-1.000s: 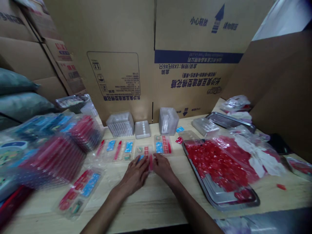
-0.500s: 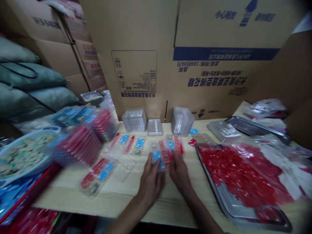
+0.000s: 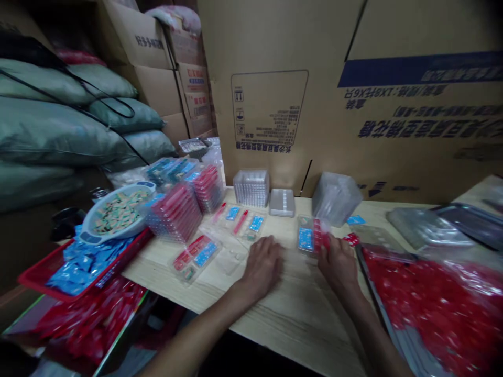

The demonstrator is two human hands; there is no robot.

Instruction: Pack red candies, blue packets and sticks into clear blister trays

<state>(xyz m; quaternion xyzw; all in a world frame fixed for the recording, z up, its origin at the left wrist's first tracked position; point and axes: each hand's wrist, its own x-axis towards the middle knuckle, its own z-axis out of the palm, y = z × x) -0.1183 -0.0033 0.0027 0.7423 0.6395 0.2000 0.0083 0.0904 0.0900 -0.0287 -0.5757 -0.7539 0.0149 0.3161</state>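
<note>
My right hand [image 3: 340, 262] grips the right edge of a clear plastic tray [image 3: 305, 236] that lies on the table, holding a blue packet and red pieces. To the left, my left hand [image 3: 264, 266] hovers low over the wood, apart from that tray; its fingers bend downward and are smeared by motion. Nearest to it are two part-filled clear trays with a blue packet [image 3: 257, 223] and a pink-red stick [image 3: 241, 222]. A filled tray [image 3: 195, 257] with red pieces, a blue packet and a small greenish piece lies farther left.
Stacked filled trays [image 3: 176, 212] stand at left, beside a blue basin [image 3: 88, 235] of small pieces and a red crate [image 3: 43, 280]. Empty clear trays [image 3: 251, 187] line the cardboard wall [image 3: 271, 42]. At right, a metal tray [image 3: 371, 285] bears red packets [image 3: 428, 298].
The view has swung left. The tray held between both hands is now down on the table at the right hand; my left hand has come away from it to the left.
</note>
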